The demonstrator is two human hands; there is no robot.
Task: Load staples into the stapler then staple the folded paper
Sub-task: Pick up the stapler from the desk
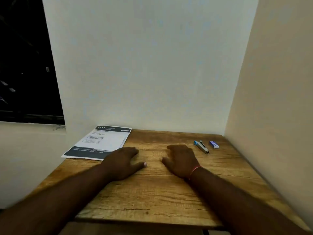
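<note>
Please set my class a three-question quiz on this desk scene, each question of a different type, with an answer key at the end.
1. Fill in the blank: the printed paper lies at the far ____ corner of the table.
2. True or false: the right hand has the stapler in its grip.
3. Multiple choice: the small blue and white box lies
A) on the printed paper
B) just right of the stapler
C) at the table's near edge

Key: 1 left; 2 false, the hand rests on the table and holds nothing; 3 B.
</note>
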